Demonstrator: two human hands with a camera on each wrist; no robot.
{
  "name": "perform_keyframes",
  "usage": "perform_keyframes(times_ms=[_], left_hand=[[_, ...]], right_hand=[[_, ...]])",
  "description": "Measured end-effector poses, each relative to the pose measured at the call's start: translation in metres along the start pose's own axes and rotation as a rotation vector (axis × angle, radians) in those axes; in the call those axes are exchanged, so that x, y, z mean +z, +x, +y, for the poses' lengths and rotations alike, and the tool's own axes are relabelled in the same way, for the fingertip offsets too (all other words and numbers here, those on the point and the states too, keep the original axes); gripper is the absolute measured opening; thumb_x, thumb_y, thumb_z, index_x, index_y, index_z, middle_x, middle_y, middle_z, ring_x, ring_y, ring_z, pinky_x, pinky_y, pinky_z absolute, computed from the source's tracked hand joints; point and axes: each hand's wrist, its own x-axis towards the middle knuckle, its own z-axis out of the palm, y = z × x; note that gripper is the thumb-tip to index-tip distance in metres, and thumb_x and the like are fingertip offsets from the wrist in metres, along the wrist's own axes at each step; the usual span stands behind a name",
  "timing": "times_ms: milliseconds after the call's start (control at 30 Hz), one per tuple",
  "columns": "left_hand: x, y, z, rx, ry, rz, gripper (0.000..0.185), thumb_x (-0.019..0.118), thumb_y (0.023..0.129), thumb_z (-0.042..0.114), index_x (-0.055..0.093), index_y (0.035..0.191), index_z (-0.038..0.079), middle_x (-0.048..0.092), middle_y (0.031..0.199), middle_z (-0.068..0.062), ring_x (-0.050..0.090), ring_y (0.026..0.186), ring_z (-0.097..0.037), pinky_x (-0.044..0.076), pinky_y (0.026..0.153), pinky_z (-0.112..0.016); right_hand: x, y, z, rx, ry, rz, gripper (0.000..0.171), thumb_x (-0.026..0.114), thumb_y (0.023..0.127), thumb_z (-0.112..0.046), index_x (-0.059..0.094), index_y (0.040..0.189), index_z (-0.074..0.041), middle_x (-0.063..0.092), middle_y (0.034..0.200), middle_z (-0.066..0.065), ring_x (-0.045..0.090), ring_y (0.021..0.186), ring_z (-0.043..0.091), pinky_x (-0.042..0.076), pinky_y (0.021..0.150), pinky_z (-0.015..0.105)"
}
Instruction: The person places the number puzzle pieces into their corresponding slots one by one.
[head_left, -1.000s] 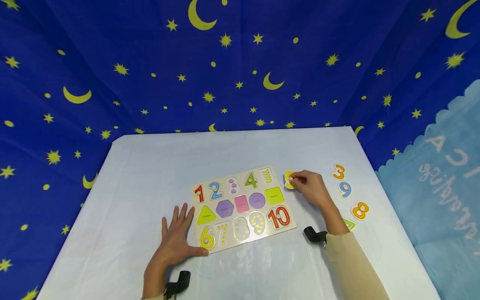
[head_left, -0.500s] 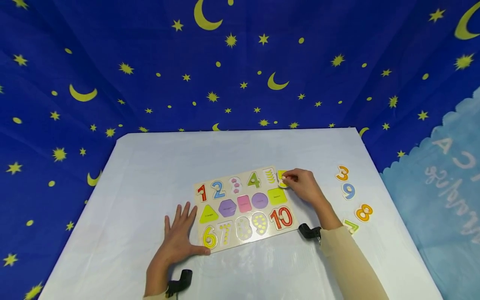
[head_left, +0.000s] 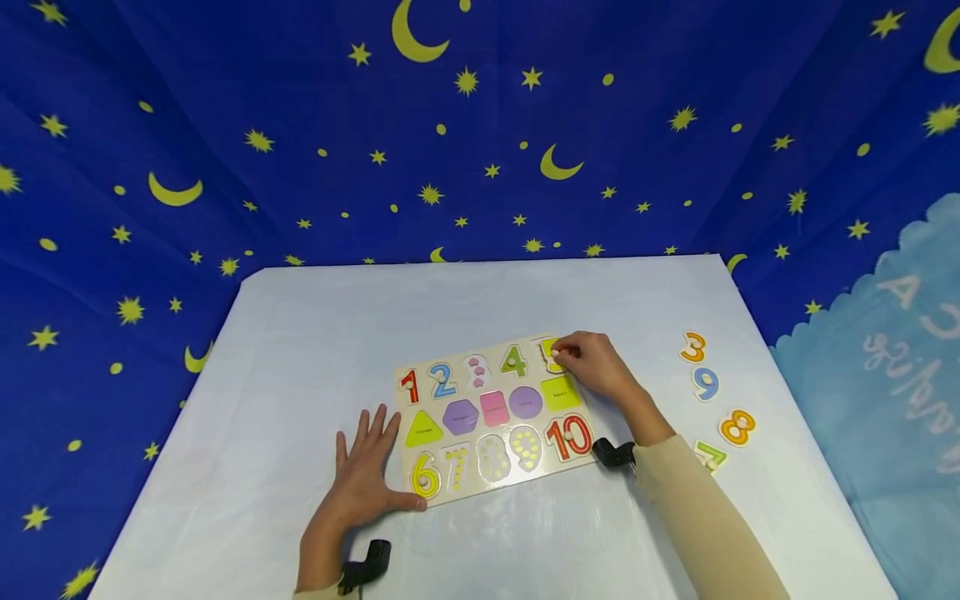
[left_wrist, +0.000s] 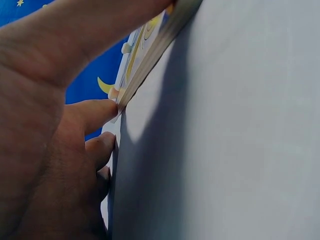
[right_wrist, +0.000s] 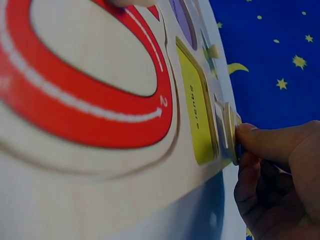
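We see a flat, pale wooden board (right_wrist: pixel 125 195) with a smooth, shiny face and shallow cut-outs (head_left: pixel 525 448), lying aslant on a white table (head_left: pixel 315 333). The right hand (head_left: pixel 596 364) pinches the small round knob (head_left: pixel 556 354) of the number five (head_left: pixel 551 358), thumb and forefinger closed on it. The five lies directly under those fingertips, over the board's far right corner; we cannot tell whether it sits flush. It looks thin and curvy, bright yellow with a pale border. The left hand (head_left: pixel 367 479) holds nothing, its fingers spread beside the board's left edge and its thumb touching the near left corner.
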Motion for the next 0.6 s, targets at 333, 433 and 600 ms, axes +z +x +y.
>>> perform_keyframes(times_ms=[333,433,600], left_hand=[[0.001,0.000,0.001,-0.008,0.011,-0.002,0.139,0.081,0.043,0.071,0.019,0.155,0.018,0.004,0.161,-0.006,-0.010,0.145,-0.030,-0.017,0.107,-0.058],[0.001,0.001,0.001,0.000,0.011,-0.001,0.139,0.081,0.043,0.071,0.019,0.155,0.017,0.004,0.161,-0.006,-0.010,0.145,-0.030,-0.017,0.107,-0.058],[0.001,0.002,0.000,-0.006,0.016,-0.012,0.140,0.080,0.042,0.072,0.018,0.155,0.018,0.003,0.161,-0.006,-0.011,0.145,-0.030,-0.018,0.107,-0.057]], right_hand=[[0.006,0.011,-0.007,-0.001,-0.064,-0.053,0.017,0.067,0.092,-0.017,0.073,0.102,-0.004,0.066,0.094,0.006,0.055,0.078,0.020,0.046,0.071,0.034],[0.006,0.014,-0.009,0.002,-0.077,-0.064,0.018,0.066,0.092,-0.016,0.073,0.102,-0.003,0.065,0.093,0.007,0.054,0.078,0.021,0.045,0.071,0.035],[0.007,0.016,-0.010,0.028,-0.101,-0.094,0.020,0.065,0.093,-0.017,0.072,0.105,-0.003,0.064,0.092,0.006,0.053,0.079,0.021,0.045,0.071,0.035]])
